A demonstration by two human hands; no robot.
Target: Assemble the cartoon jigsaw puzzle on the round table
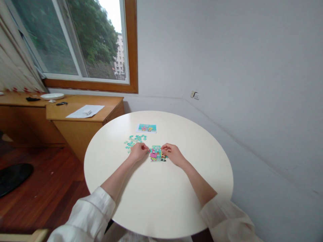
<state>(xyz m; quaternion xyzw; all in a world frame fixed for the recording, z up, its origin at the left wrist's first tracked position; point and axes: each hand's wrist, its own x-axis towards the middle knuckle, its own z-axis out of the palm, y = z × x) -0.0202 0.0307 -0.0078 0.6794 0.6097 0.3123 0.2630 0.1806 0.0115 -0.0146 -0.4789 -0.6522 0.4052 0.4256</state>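
Observation:
A partly joined jigsaw puzzle (157, 155) with cartoon figures, one pink and one yellow, lies flat on the round white table (161, 195). My left hand (138, 151) is at its left edge, thumb and forefinger pinched on a small teal puzzle piece (149, 150) that is mostly hidden. At the upper right of the joined part, my right hand (173, 154) has its fingers closed on the puzzle's edge, covering that corner. Loose teal puzzle pieces (136, 138) are spread just beyond my left hand.
Behind the loose pieces lies a picture card (146, 128) with the same cartoon figures. A wooden desk (78, 126) at the left bears a paper sheet (85, 111) and a white plate (52, 96). A wall (264, 101) runs close along the table's right side.

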